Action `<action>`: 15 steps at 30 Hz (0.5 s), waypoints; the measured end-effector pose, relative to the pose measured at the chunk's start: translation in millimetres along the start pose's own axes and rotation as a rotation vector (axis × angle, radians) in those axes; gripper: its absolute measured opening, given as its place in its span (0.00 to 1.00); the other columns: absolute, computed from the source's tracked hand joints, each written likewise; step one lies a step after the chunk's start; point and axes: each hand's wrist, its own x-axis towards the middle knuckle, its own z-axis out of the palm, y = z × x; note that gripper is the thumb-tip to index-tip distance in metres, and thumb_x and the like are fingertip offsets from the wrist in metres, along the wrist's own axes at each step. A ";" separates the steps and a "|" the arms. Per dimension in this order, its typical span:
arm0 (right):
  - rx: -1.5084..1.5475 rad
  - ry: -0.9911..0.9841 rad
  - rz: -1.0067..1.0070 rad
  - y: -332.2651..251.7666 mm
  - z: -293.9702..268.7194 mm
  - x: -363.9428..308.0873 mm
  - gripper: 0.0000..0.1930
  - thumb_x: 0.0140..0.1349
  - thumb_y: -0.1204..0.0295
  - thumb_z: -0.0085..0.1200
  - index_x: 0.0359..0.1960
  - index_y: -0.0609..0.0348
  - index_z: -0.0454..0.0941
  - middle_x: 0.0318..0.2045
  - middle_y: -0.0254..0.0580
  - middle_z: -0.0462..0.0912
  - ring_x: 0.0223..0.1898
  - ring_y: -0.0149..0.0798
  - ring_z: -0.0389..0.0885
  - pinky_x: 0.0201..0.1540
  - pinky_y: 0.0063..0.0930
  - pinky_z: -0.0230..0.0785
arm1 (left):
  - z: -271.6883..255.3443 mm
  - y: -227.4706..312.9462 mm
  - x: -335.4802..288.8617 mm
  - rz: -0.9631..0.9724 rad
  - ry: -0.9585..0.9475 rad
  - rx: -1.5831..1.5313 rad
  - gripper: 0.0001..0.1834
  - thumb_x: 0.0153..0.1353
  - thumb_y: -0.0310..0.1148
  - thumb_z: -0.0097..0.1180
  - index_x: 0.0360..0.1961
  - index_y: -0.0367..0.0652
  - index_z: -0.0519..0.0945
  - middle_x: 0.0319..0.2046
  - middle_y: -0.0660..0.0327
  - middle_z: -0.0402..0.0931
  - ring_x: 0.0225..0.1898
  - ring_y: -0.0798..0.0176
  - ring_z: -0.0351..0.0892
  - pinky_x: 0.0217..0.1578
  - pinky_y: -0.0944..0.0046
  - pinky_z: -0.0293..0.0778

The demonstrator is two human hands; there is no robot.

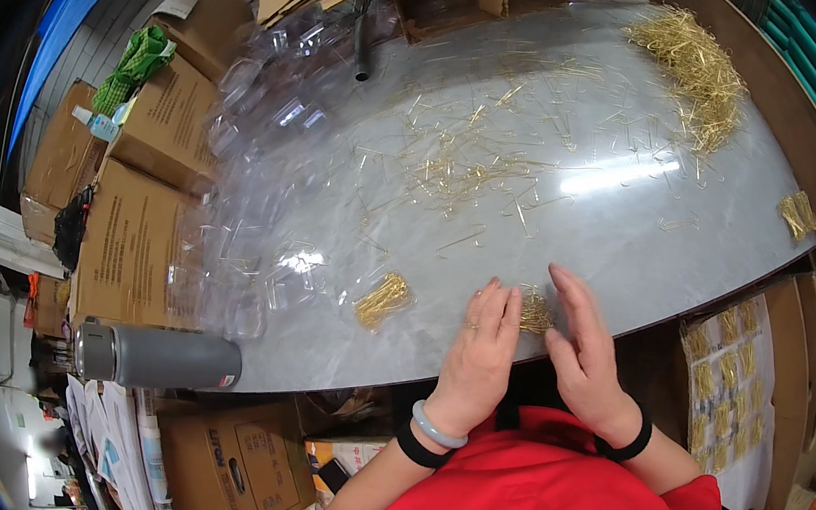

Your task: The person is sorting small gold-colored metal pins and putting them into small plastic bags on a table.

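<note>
On the near edge of the grey table, a small bundle of gold wire hooks (534,312) lies between my two hands. My left hand (480,349) is beside its left side, fingers straight and close together. Along the right side my right hand (586,351) has its fingers stretched out and the thumb apart. Both hands are open; whether the palms touch the bundle I cannot tell. Left of them, another gold hook bundle (383,301) rests in a clear plastic tray. Loose gold hooks (458,170) are scattered over the middle of the table.
A big heap of gold hooks (691,71) fills the far right, with a small bundle (797,214) at the right edge. Clear plastic trays (270,139) crowd the left beside cardboard boxes (137,249). A grey bottle (165,358) lies near left. Below right, a box holds several bundles (731,383).
</note>
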 end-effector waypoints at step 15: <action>-0.721 -0.120 -0.393 10.0 15.6 11.7 0.21 0.57 0.82 0.58 0.54 0.69 0.78 0.56 0.54 0.80 0.61 0.54 0.78 0.67 0.51 0.69 | 10.8 -1.0 -3.7 -0.032 0.176 -0.019 0.36 0.67 0.22 0.48 0.74 0.26 0.53 0.73 0.37 0.54 0.67 0.35 0.68 0.67 0.49 0.69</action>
